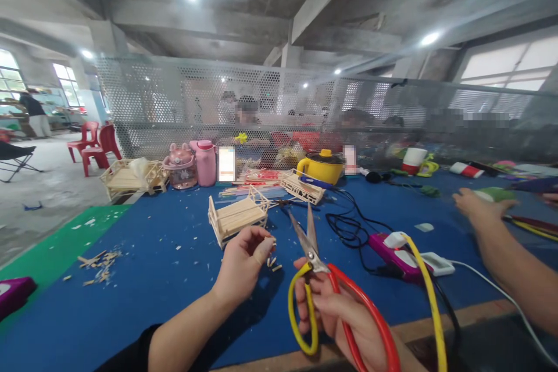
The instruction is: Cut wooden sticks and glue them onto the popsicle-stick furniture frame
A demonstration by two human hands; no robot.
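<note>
My left hand (pixel 242 264) is closed in a pinch above the blue table, with a small pale wooden piece just showing at its fingertips. Several short cut stick pieces (pixel 274 264) lie on the table beside those fingers. In my right hand (pixel 344 308) is a pair of scissors (pixel 311 253) with one red and one yellow handle, its blades apart and pointing away from me. Just beyond my left hand stands a miniature wooden bed (pixel 239 218) made of sticks. Behind it, a second small stick-built piece (pixel 303 186) stands near a bundle of coloured sticks (pixel 257 177).
A purple power strip (pixel 394 258) with plugs and cables lies to the right. A co-worker's hand (pixel 475 206) touches something green. Pink bottle (pixel 206 163), yellow pot (pixel 322 167) and another wooden model (pixel 131 179) line the back, before a perforated metal screen (pixel 209 93). Wood scraps (pixel 99 267) lie left.
</note>
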